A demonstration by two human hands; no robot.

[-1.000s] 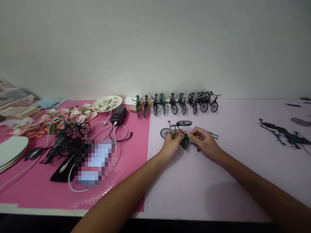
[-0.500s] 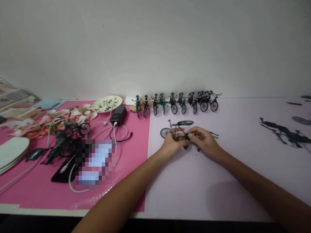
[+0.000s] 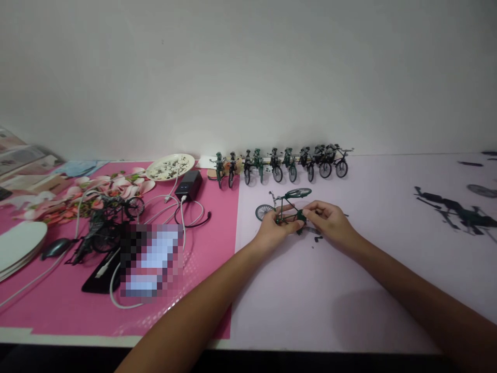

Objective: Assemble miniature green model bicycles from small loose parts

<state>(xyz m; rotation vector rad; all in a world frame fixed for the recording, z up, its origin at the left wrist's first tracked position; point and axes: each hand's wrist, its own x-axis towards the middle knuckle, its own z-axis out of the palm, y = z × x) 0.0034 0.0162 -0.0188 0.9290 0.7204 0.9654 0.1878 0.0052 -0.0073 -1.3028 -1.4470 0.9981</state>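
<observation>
A dark green miniature bicycle (image 3: pixel 298 193) is tilted on its side, with one spoked wheel (image 3: pixel 264 212) at the left and the other raised at the top. My left hand (image 3: pixel 274 229) is closed round its frame, thumb against a dark green part near the middle. Against that same part, my right hand (image 3: pixel 329 220) pinches with thumb and forefinger; any smaller piece between those fingertips is hidden. Just below the right hand lie a small black part (image 3: pixel 319 239) and a tiny speck-like piece (image 3: pixel 312 247) on the pale table covering.
Several finished-looking miniature bicycles (image 3: pixel 292 172) stand in a row by the wall. Loose bicycle parts (image 3: pixel 452 207) lie at the right. Leftward are a pile of miniature bicycles (image 3: pixel 104 228), a phone (image 3: pixel 155 261), cables, a black box (image 3: pixel 189 185), artificial petals (image 3: pixel 120 185) and a plate (image 3: pixel 190 165).
The miniature bicycle has tilted slightly in my hands, and my right hand has shifted a little. More of the small black parts below the right hand shows.
</observation>
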